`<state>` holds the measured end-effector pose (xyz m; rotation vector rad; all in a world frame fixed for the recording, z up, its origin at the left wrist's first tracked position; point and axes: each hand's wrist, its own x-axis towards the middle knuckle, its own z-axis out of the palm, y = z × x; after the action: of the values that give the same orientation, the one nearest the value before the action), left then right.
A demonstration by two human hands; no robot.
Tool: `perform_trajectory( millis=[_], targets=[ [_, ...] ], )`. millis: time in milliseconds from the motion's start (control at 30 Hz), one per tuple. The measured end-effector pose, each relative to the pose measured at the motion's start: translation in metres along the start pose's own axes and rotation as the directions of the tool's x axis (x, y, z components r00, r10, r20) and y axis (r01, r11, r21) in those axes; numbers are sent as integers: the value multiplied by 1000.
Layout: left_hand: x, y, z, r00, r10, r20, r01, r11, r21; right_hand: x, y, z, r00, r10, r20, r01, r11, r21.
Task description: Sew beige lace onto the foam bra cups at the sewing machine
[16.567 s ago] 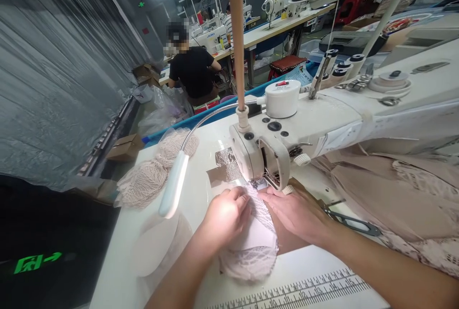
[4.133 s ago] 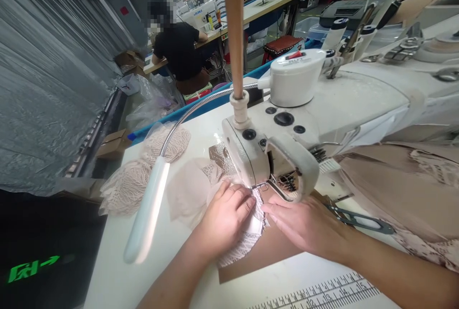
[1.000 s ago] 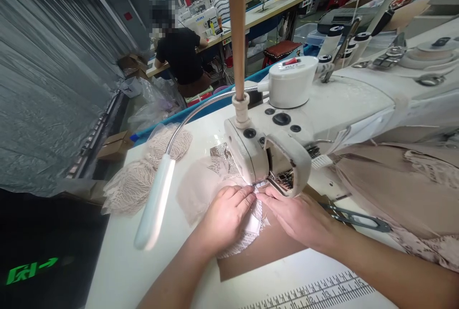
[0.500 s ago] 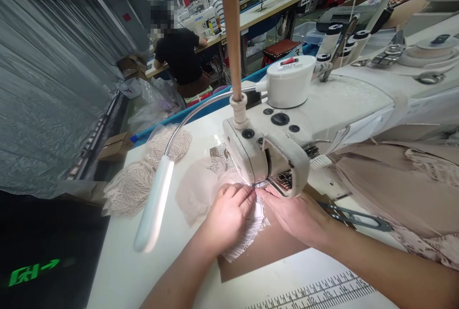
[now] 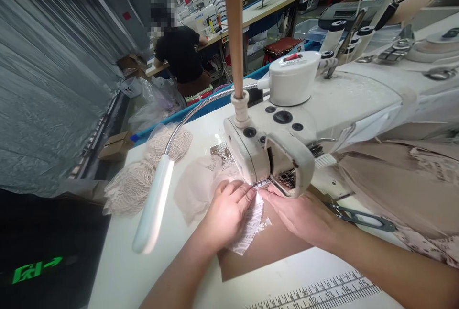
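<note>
A pale lace fabric piece (image 5: 250, 230) lies under the needle area of a white sewing machine (image 5: 247, 156), its loose end trailing toward me. My left hand (image 5: 229, 211) presses on the lace, fingers bent and together, the tips right by the presser foot (image 5: 263, 184). From the other side my right hand (image 5: 304, 215) reaches in below the machine head. Its fingers are close together, and their tips meet the edge of the lace at the foot; its far fingers are partly hidden by the machine. Beneath both hands is a brown sheet (image 5: 265, 261) on the white table.
A lamp (image 5: 152, 208) on a bendy neck hangs left of my hands. Lace cups (image 5: 131, 187) lie behind it, sheer fabric (image 5: 195, 187) nearer the needle. On the right are beige fabric (image 5: 380, 170) and a printed ruler (image 5: 322, 294). A person (image 5: 179, 53) sits at another machine.
The lace's trailing end has shifted up and to the right, with less of it hanging toward me. Both hands stay at the foot. The view has shifted slightly.
</note>
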<state>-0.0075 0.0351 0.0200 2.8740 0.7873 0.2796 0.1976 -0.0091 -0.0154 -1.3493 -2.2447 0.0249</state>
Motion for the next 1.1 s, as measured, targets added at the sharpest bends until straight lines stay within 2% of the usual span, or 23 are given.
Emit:
perform_trajectory(
  millis=[167, 333, 533, 733, 933, 1100],
  targets=[
    [3, -2, -2, 1000, -26, -7, 26, 999, 36, -1, 1, 4, 1000, 12, 5, -12, 1000, -3],
    [3, -5, 0, 999, -47, -19, 49, 996, 69, 0, -1, 5, 993, 56, 106, -51, 998, -43],
    [-1, -5, 1, 996, -87, -17, 88, 987, 138, 1, -2, -4, 996, 15, 88, -17, 1000, 20],
    [-8, -3, -5, 1000, 1, 7, -2, 997, 72, 2, -2, -12, 988, -86, 127, 84, 996, 24],
    [-8, -4, -4, 994, 108, -16, -108, 994, 27, 2, -3, -14, 991, -81, 106, 81, 997, 5],
    [-5, 0, -3, 996, 85, -19, -83, 995, 53, 2, -2, -14, 993, -70, 100, 71, 997, -10]
  ],
)
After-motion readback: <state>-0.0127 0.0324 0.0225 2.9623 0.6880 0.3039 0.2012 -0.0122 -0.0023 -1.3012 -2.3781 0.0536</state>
